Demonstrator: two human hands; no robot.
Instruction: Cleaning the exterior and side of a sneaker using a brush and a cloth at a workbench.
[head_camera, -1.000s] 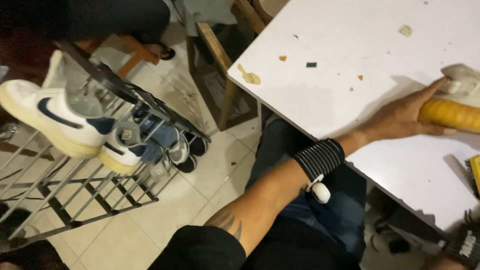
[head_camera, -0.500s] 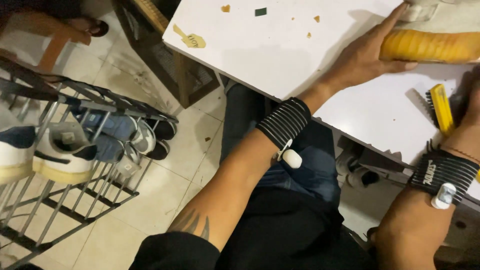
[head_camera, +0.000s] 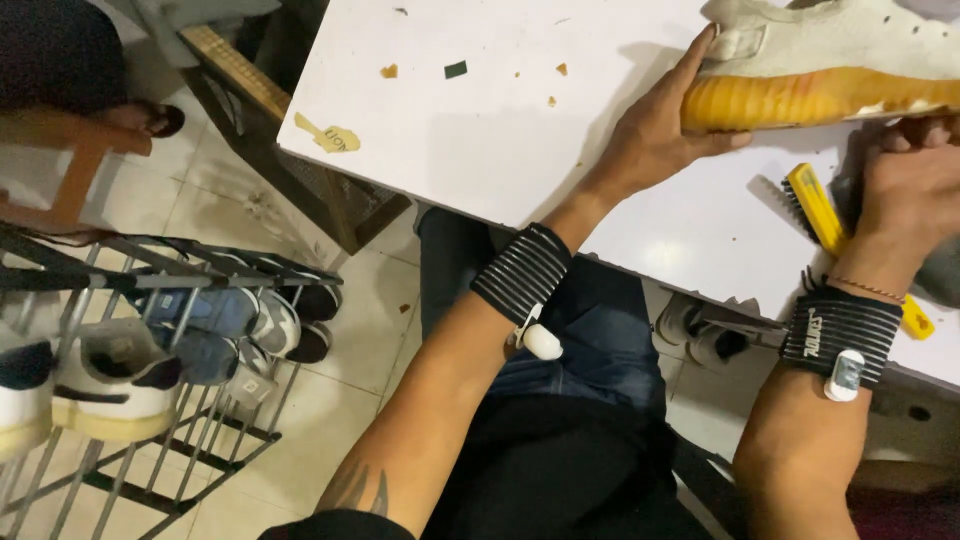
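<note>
Left hand (head_camera: 655, 135) grips the cream, yellow-soled sneaker (head_camera: 830, 60), toe cut off; right hand's (head_camera: 910, 185) curled fingers hide their hold above the yellow brush (head_camera: 815, 205) on the white counter (head_camera: 480, 120).

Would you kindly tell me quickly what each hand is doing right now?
Left hand: gripping the heel end of the cream sneaker with the amber sole.
Right hand: curled beside the yellow brush; grip cannot be told.

White tabletop (head_camera: 480, 150) dotted with brown crumbs, small dark green square scrap (head_camera: 455, 69), tan sticker (head_camera: 327, 137) near edge. Metal shoe rack (head_camera: 150, 380) at left on tiled floor (head_camera: 330, 400), holding white sneaker (head_camera: 95, 385) and grey-blue sneakers (head_camera: 235, 325). Wooden frame (head_camera: 260, 100) beside tabletop.
</note>
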